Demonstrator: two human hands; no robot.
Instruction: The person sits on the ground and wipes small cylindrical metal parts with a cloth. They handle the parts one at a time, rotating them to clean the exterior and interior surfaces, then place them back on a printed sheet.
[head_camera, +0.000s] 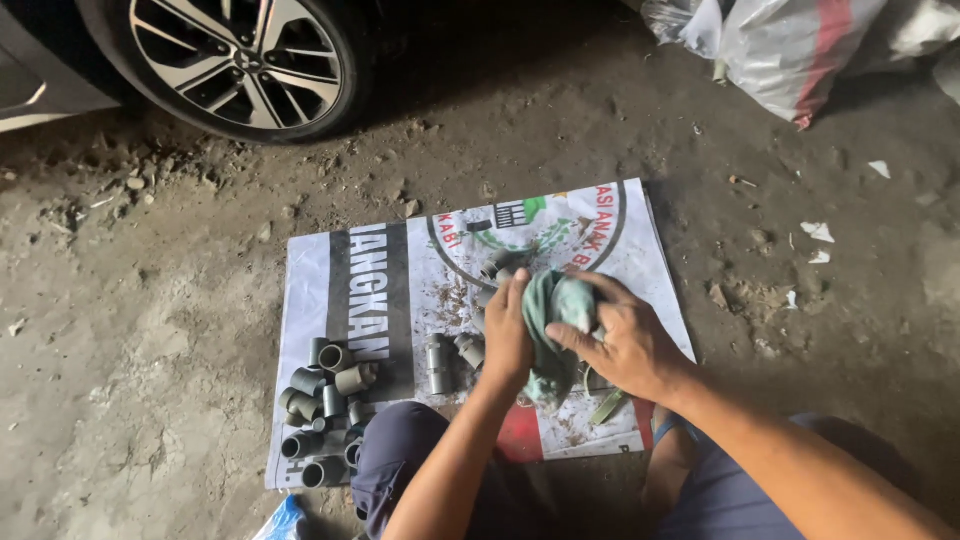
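Left hand (507, 335): your grip closes on a part hidden under the rag.
Right hand (625, 340): your grip pinches the green rag (552, 320).
Risk: the part may slip onto the printed sheet (400, 270), scattering grey sockets (325, 400).

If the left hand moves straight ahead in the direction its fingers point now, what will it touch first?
Probably the small grey metal pieces on the printed sheet, just beyond the left hand, which grips the green cloth together with the right hand. Depth is unclear.

Soft green cloth (556, 318), dull grey metal sockets (325, 395), glossy printed banner (400, 290) — rough dirt ground (150, 300).
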